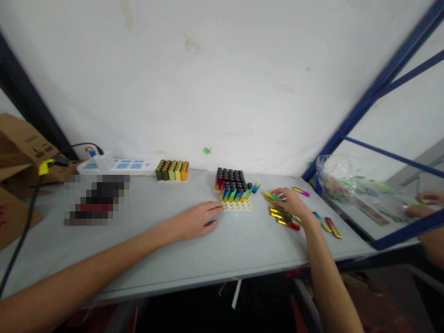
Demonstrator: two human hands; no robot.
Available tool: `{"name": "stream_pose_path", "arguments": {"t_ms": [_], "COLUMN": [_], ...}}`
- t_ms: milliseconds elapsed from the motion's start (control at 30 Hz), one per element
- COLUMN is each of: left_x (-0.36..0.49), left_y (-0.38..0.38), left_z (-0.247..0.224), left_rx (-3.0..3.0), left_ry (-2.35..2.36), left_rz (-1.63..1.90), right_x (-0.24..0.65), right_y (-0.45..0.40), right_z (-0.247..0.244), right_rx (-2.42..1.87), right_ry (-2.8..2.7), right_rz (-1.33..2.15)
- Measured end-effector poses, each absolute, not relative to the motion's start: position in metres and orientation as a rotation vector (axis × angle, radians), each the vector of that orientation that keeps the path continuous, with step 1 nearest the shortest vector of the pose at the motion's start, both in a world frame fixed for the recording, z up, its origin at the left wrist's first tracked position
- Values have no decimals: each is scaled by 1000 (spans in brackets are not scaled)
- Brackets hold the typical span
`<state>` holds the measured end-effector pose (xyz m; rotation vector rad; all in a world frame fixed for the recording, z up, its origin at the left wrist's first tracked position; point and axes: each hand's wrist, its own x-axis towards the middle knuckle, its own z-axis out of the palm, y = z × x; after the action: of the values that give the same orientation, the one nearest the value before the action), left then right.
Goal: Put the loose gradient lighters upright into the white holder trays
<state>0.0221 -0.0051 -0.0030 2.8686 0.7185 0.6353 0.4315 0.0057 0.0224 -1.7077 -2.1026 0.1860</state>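
Note:
My left hand (198, 222) rests low over the table, fingers stretched out, its fingertips at the left edge of a white holed tray (239, 206). Lighters (236, 192) with black tops and yellow-to-blue bodies stand upright in the tray's back rows; its front holes are bare. Behind them are more black-topped lighters (231, 175) with red and pink bodies. To the right, my right hand (291, 203) has its fingers and thumb around a shiny yellow-green lighter (271, 197). Several shiny lighters (280, 213) lie loose under and beside this hand, partly hidden by it.
Another tray of lighters (172, 171) stands by the wall, near a white power strip (133, 165). A pixelated dark item (99, 199) and cardboard boxes (24, 157) are at left. Beyond the blue frame (409, 229) are plastic bags (336, 178) and another person's hand (430, 199).

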Motion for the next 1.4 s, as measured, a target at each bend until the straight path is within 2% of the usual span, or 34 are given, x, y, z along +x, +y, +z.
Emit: {"name": "stream_pose_path", "arguments": {"t_ms": [167, 467, 767, 933, 1167, 1400], "left_x": [21, 21, 22, 23, 23, 26], "left_y": [-4, -5, -4, -5, -3, -3], "left_z": [-4, -3, -4, -3, -5, -6], "left_rx": [2885, 2889, 2901, 2904, 2896, 2910], "left_ry": [720, 700, 711, 719, 704, 710], "left_rz": [626, 652, 640, 627, 683, 706], "right_x": [425, 386, 365, 340, 340, 355], "right_y": [3, -17, -5, 4, 6, -1], "right_z": [33, 69, 35, 18, 21, 36], "right_rx": [-1726, -1510, -1626, -1712, -1760, -1601], "right_ry": [-2039, -2032, -2267, -2268, -2236, -2164], "right_rz": [107, 197, 272, 125, 283, 496]}}
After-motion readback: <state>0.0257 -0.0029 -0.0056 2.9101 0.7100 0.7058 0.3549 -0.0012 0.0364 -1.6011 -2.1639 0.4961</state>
